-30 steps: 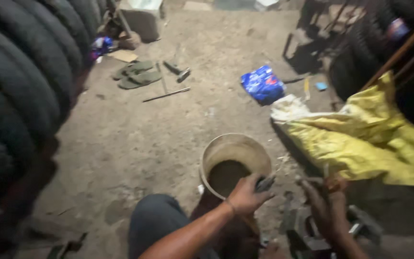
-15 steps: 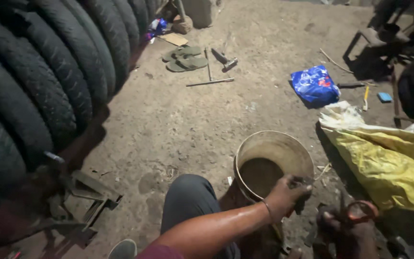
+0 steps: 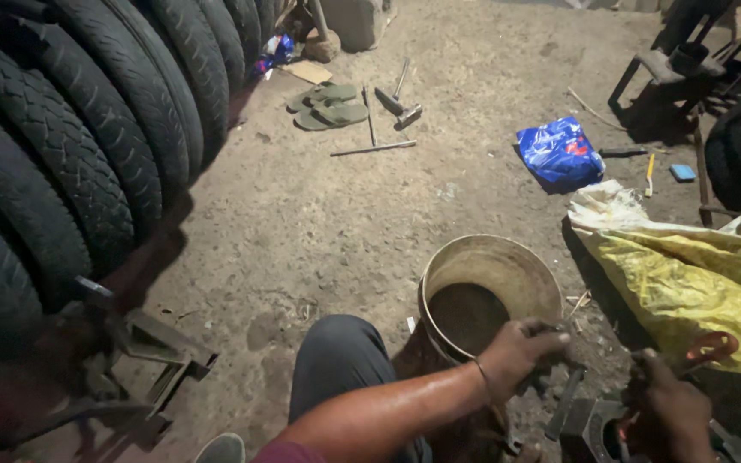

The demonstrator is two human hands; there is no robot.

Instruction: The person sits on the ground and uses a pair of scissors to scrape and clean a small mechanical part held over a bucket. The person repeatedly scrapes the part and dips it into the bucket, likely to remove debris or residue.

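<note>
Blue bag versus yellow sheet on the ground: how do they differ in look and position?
The blue bag is small, glossy and lies alone farther off; the yellow sheet is much larger, crumpled and spreads beside the bucket, close to the right hand. Both lie on the dirt floor, untouched by either hand.

A rough tyre repair workshop with a bare dirt floor (image 3: 319,223). Worn tyres (image 3: 70,146) are standing in a row along the left, a hammer (image 3: 398,99) and metal rods (image 3: 374,148) are lying loose, and a battered metal bucket (image 3: 489,287) is sitting nearby.
</note>
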